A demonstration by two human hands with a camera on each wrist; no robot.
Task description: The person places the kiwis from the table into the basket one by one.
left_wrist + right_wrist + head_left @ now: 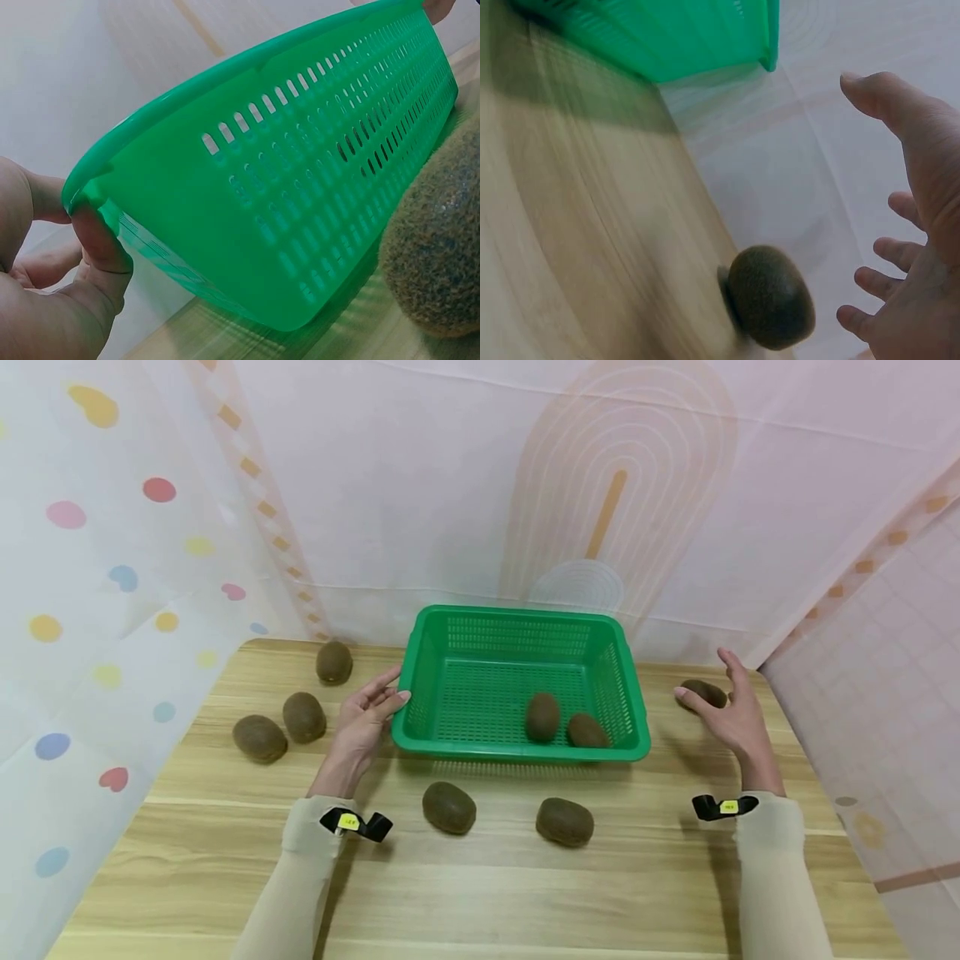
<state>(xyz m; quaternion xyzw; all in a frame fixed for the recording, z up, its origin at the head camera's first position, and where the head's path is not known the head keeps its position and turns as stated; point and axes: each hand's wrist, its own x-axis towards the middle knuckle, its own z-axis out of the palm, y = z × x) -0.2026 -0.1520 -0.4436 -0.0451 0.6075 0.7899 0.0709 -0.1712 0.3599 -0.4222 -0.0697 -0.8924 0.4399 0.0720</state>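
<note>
A green plastic basket [521, 750] stands on the table with two kiwis inside, one kiwi [542, 717] upright beside a second kiwi [588, 731]. My left hand [365, 727] holds the basket's left rim, thumb on one side and fingers on the other, as the left wrist view shows at the corner [90, 180]. Over at the right, my right hand [731, 714] hovers with fingers spread around a kiwi [703, 692]. In the right wrist view a gap separates that kiwi [771, 297] from the hand [922, 225].
Two kiwis lie in front of the basket, one left [449, 807] and one right [565, 822]. At the table's left are a kiwi [259, 738], another kiwi [303, 717] and a farther kiwi [333, 662]. A patterned cloth [420, 485] hangs behind the wooden table [480, 902].
</note>
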